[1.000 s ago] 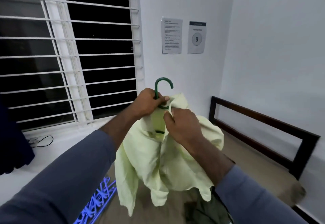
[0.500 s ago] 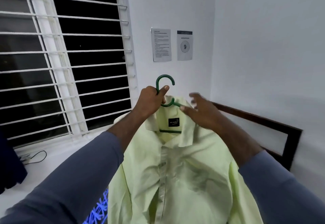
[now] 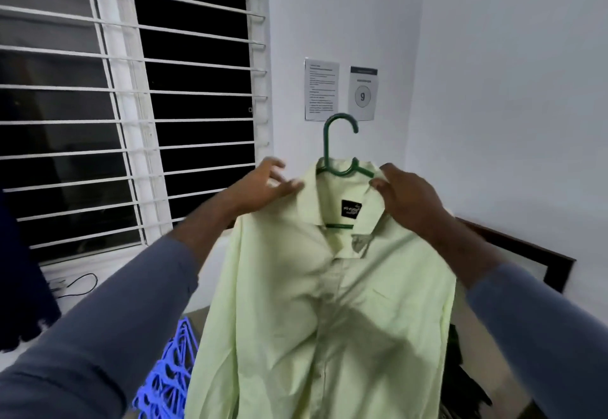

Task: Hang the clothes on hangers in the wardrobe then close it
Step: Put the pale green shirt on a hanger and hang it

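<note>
ARMS: both raised forward | left hand (image 3: pixel 263 188): fingers spread, blurred | right hand (image 3: pixel 408 201): fingers curled, pinching shirt (image 3: pixel 329 303) collar

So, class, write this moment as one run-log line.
stage: shirt on green hanger | left hand: at shoulder, grip blurred | right hand: grips collar side

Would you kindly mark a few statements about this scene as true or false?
1. The light green shirt sits on a green hanger. True.
2. The hanger's hook is over a wardrobe rail. False: it hooks nothing.
3. Blue hangers lie at lower left. True.
4. A hand grips the hook. False: the left hand and right hand are at the shirt's shoulders.
5. Three papers hang on the wall. False: two papers.
</note>
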{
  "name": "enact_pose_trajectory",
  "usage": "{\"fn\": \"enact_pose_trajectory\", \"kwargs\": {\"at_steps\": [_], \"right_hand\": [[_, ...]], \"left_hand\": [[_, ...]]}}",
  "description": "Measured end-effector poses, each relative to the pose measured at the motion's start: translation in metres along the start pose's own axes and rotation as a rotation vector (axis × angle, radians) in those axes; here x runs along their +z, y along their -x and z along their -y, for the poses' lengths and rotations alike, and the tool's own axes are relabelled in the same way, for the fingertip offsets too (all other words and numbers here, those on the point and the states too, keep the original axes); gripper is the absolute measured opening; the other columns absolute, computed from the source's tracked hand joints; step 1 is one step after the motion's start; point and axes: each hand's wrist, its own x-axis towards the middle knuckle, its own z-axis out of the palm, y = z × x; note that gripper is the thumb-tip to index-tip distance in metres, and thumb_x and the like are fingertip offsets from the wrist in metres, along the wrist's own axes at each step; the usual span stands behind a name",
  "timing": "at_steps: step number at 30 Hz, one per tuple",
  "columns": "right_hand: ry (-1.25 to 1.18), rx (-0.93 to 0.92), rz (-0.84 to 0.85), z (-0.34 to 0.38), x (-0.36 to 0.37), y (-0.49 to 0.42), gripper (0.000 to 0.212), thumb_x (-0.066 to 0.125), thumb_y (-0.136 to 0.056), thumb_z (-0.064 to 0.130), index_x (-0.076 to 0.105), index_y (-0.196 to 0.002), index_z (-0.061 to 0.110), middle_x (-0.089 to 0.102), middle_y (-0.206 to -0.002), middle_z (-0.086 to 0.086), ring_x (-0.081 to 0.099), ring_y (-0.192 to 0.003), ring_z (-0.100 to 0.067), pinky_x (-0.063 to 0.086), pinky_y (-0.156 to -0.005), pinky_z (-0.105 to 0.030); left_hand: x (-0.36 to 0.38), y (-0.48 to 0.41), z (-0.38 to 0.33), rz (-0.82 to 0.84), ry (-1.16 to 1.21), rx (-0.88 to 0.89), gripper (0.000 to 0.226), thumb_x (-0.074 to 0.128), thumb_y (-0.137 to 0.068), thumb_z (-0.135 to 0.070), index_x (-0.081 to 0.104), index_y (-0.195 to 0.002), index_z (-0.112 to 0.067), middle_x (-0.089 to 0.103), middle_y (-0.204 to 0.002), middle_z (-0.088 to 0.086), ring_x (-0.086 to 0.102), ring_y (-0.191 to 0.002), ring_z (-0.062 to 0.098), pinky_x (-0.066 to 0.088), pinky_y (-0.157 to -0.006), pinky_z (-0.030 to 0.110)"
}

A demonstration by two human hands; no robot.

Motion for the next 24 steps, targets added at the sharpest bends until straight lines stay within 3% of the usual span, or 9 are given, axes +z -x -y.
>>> {"fn": "enact_pose_trajectory", "kwargs": {"at_steps": [2, 4, 10, 14, 16, 18, 19, 22, 24], "right_hand": [[-0.019, 0.024, -0.050, -0.010, -0.002, -0.004, 0.027, 0.044, -0.103, 0.032, 0.053, -0.111, 0.008, 0.068, -0.096, -0.021, 0.063, -0.092, -0.044, 0.046, -0.080, -0.046], [-0.041, 0.062, -0.055, -0.016, -0.002, -0.008, 0.024, 0.046, -0.103, 0.028, 0.054, -0.111, 0.006, 0.068, -0.097, -0.020, 0.062, -0.093, -0.044, 0.046, -0.084, -0.047], [-0.105, 0.100, -0.070, -0.020, -0.007, -0.020, 0.022, 0.049, -0.102, 0.021, 0.055, -0.108, 0.001, 0.064, -0.098, -0.022, 0.059, -0.092, -0.041, 0.043, -0.078, -0.041], [-0.101, 0.101, -0.098, -0.018, -0.013, -0.022, 0.022, 0.049, -0.103, 0.021, 0.056, -0.107, 0.001, 0.064, -0.099, -0.021, 0.058, -0.093, -0.038, 0.040, -0.079, -0.040], [-0.099, 0.108, -0.113, -0.021, -0.015, -0.022, 0.021, 0.049, -0.103, 0.021, 0.054, -0.104, 0.000, 0.063, -0.097, -0.020, 0.057, -0.091, -0.039, 0.040, -0.077, -0.039], [-0.092, 0.096, -0.111, -0.022, -0.015, -0.021, 0.021, 0.049, -0.103, 0.021, 0.053, -0.101, 0.000, 0.061, -0.092, -0.018, 0.055, -0.087, -0.037, 0.036, -0.072, -0.037], [-0.094, 0.087, -0.108, -0.020, -0.015, -0.021, 0.021, 0.049, -0.103, 0.021, 0.053, -0.100, 0.001, 0.059, -0.088, -0.015, 0.054, -0.085, -0.035, 0.034, -0.071, -0.035], [-0.114, 0.056, -0.092, -0.011, -0.016, -0.023, 0.019, 0.048, -0.103, 0.022, 0.053, -0.097, 0.004, 0.054, -0.085, -0.006, 0.051, -0.081, -0.029, 0.031, -0.070, -0.032], [-0.142, 0.036, -0.074, -0.005, -0.019, -0.024, 0.019, 0.048, -0.103, 0.023, 0.053, -0.097, 0.005, 0.055, -0.085, -0.007, 0.051, -0.080, -0.027, 0.030, -0.069, -0.030]], "left_hand": [[-0.009, 0.011, 0.030, 0.134, -0.255, -0.067, 0.051, 0.069, -0.082, -0.058, 0.063, -0.109, -0.014, 0.066, -0.095, -0.003, 0.062, -0.089, 0.015, 0.047, -0.072, 0.027], [-0.009, 0.018, 0.045, 0.137, -0.286, -0.081, 0.040, 0.064, -0.092, -0.041, 0.062, -0.085, -0.002, 0.057, -0.073, -0.001, 0.054, -0.071, 0.017, 0.039, -0.059, 0.029], [-0.016, 0.020, 0.056, -0.134, -0.260, -0.001, 0.045, 0.051, -0.101, -0.030, 0.044, -0.061, -0.012, 0.046, -0.060, 0.001, 0.044, -0.059, 0.018, 0.032, -0.057, 0.033], [-0.019, 0.014, 0.054, -0.079, -0.334, -0.012, 0.030, 0.051, -0.101, -0.021, 0.056, -0.072, -0.015, 0.057, -0.071, 0.001, 0.055, -0.073, 0.022, 0.039, -0.057, 0.024], [-0.018, 0.009, 0.044, -0.090, -0.288, 0.039, 0.013, 0.057, -0.097, -0.017, 0.067, -0.105, -0.015, 0.069, -0.099, 0.002, 0.062, -0.095, 0.020, 0.050, -0.078, 0.025], [-0.013, 0.007, 0.020, -0.130, -0.171, 0.133, 0.039, 0.062, -0.094, -0.028, 0.059, -0.130, -0.014, 0.065, -0.122, 0.001, 0.060, -0.112, 0.014, 0.047, -0.098, 0.030], [-0.008, 0.006, 0.002, -0.141, -0.126, 0.175, 0.047, 0.063, -0.094, -0.036, 0.055, -0.135, -0.015, 0.063, -0.123, 0.000, 0.058, -0.114, 0.012, 0.046, -0.100, 0.029], [0.011, -0.005, -0.051, -0.101, -0.118, 0.214, 0.063, 0.060, -0.090, -0.055, 0.050, -0.139, -0.018, 0.059, -0.116, -0.003, 0.056, -0.106, 0.012, 0.044, -0.090, 0.026], [0.019, -0.019, -0.074, -0.090, -0.166, 0.215, 0.058, 0.058, -0.090, -0.057, 0.055, -0.132, -0.018, 0.057, -0.110, -0.003, 0.054, -0.101, 0.013, 0.040, -0.081, 0.026]]}}
